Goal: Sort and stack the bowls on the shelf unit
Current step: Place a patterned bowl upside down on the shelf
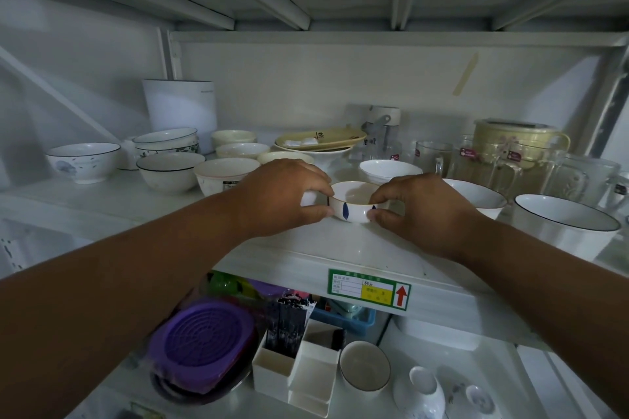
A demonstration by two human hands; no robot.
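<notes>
A small white bowl with blue leaf marks (352, 202) sits near the front of the white shelf (340, 248). My left hand (289, 194) pinches its left rim between thumb and fingers. My right hand (415, 204) pinches its right rim. Another small white piece shows under my left fingers; what it is I cannot tell. To the left stand several white bowls: one with a grey print (83, 161), a black-rimmed one (170, 172), a stack of black-rimmed bowls (166, 141), and cream bowls (241, 148).
White bowls (389, 170) (476, 196) and a large black-rimmed bowl (565, 224) stand to the right, with glass mugs (490, 160) behind. A cream plate on a stand (320, 143) sits at the back. The lower shelf holds a purple lid (204, 340), white boxes (299, 371) and a bowl (364, 367).
</notes>
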